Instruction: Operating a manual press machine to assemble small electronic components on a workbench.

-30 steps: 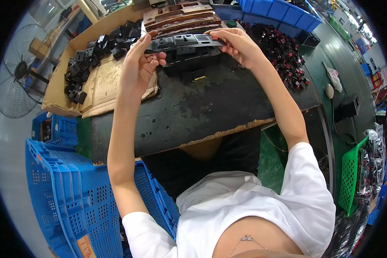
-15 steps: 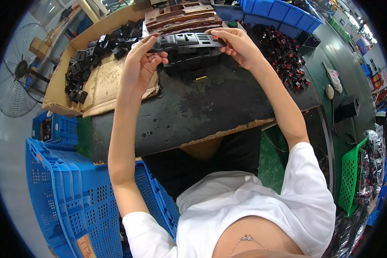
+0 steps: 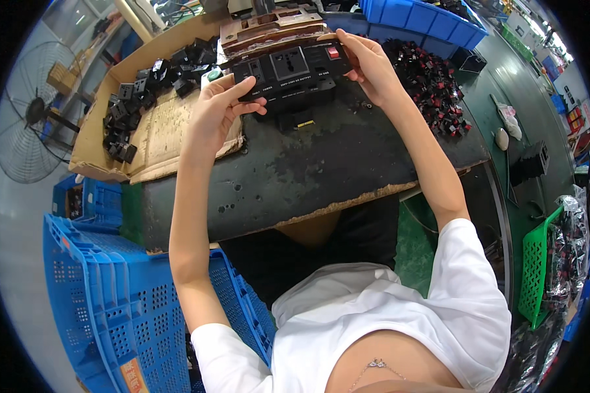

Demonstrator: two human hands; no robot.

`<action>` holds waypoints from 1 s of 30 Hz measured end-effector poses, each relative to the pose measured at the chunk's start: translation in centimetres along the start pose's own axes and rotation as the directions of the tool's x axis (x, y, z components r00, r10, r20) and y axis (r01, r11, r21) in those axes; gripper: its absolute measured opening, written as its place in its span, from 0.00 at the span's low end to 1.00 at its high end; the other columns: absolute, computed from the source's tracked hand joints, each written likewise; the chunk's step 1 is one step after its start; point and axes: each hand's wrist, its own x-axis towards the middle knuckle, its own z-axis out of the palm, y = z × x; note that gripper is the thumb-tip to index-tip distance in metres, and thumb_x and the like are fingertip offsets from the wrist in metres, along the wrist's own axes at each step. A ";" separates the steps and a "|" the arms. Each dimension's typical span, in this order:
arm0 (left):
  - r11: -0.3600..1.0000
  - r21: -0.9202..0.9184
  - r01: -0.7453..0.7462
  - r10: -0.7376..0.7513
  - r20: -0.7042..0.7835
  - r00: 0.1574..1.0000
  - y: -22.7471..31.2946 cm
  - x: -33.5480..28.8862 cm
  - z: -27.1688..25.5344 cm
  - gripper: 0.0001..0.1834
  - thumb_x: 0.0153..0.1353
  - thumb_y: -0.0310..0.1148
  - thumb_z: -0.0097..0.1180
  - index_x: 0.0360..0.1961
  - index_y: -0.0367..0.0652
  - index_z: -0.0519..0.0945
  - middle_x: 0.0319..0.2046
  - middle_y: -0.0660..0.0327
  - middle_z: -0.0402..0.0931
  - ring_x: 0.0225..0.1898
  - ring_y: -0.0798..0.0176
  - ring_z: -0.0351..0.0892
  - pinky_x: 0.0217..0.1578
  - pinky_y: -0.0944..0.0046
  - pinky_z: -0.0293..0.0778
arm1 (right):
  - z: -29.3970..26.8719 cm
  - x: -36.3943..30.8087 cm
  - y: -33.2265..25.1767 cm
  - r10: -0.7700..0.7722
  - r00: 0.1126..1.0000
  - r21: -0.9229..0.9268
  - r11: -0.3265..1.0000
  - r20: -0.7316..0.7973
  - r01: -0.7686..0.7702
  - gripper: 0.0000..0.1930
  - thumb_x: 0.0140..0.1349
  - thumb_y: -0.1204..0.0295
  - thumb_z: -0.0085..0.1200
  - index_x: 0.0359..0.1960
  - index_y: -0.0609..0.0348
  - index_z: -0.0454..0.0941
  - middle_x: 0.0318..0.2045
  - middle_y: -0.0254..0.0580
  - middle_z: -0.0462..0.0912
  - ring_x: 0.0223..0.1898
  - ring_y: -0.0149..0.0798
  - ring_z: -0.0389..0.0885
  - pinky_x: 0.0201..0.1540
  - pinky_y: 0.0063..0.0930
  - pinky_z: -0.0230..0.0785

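Between my two hands is a black rectangular socket panel (image 3: 290, 64), tilted so its front face shows, with a socket at the middle and a red switch toward the right end. My left hand (image 3: 224, 103) pinches the panel's left end between thumb and fingers. At the other end, my right hand (image 3: 367, 64) grips the upper right corner by the red switch. Just under the panel sits a black fixture (image 3: 301, 98), partly hidden by it. A small yellow mark (image 3: 305, 124) shows at the fixture's near side.
A cardboard tray (image 3: 170, 141) with black parts stands at the left. Brown stacked plates (image 3: 272, 29) rise behind the panel. Red-and-black switches (image 3: 429, 92) are heaped on the right, near a blue bin (image 3: 423, 23). A blue crate (image 3: 131, 295) stands by my left elbow.
Both hands have tilted the panel, so its front face and red switch now show more fully. The left hand is slightly lower and the right hand slightly higher.
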 end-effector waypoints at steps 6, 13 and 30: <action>1.000 0.027 -0.008 0.007 0.024 1.000 -0.1 -0.1 0.4 0.08 0.54 0.27 0.54 0.33 0.32 0.75 0.28 0.55 0.76 0.26 0.62 0.79 0.26 0.68 0.78 | -0.2 0.2 0.1 -0.002 0.999 -0.026 1.000 -0.032 0.001 0.13 0.59 0.59 0.49 0.24 0.53 0.73 0.14 0.19 0.65 0.14 0.13 0.57 0.13 0.09 0.49; 0.992 0.124 -0.034 0.035 -0.012 0.999 1.0 -0.9 0.4 0.10 0.54 0.27 0.54 0.36 0.32 0.73 0.30 0.54 0.76 0.26 0.62 0.78 0.25 0.67 0.77 | -0.1 0.2 0.0 0.000 1.000 0.005 1.000 -0.001 0.000 0.14 0.58 0.59 0.49 0.22 0.54 0.73 0.14 0.22 0.68 0.12 0.15 0.58 0.12 0.10 0.50; 0.802 0.326 -0.501 0.566 -0.147 0.811 7.6 -1.3 -9.2 0.14 0.53 0.26 0.51 0.42 0.33 0.73 0.40 0.55 0.74 0.40 0.64 0.74 0.42 0.71 0.70 | -0.5 0.8 3.4 -0.375 0.867 -0.601 0.626 0.328 0.497 0.10 0.57 0.67 0.51 0.31 0.60 0.78 0.17 0.27 0.72 0.20 0.21 0.68 0.23 0.14 0.60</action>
